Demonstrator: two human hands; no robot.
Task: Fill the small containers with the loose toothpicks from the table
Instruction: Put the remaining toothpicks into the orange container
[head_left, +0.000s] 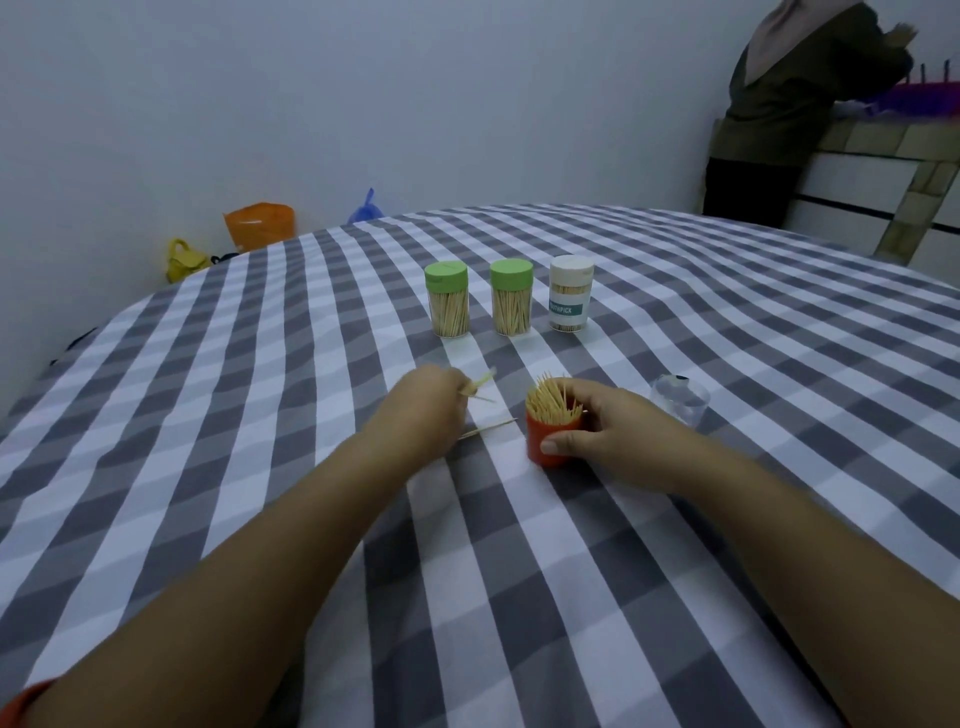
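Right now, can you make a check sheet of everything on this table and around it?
Surface: checked tablecloth, grey and white.
Job's things: orange container open, crammed with toothpicks; loose toothpicks lying beside it; three capped jars full in a row.
Clutter: clear lid to the right.
Hands: left hand pinches toothpicks in its fingers; right hand holds the orange container.
Cables: nothing seen.
Surroundings: bags by the wall; another person at a counter.

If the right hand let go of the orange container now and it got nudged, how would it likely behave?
The orange container looks short and wide, so it probably slides rather than tips. Its top is open and the toothpicks stick up loosely, so a hard knock could spill some. It likely feels light; the right hand grips it easily.
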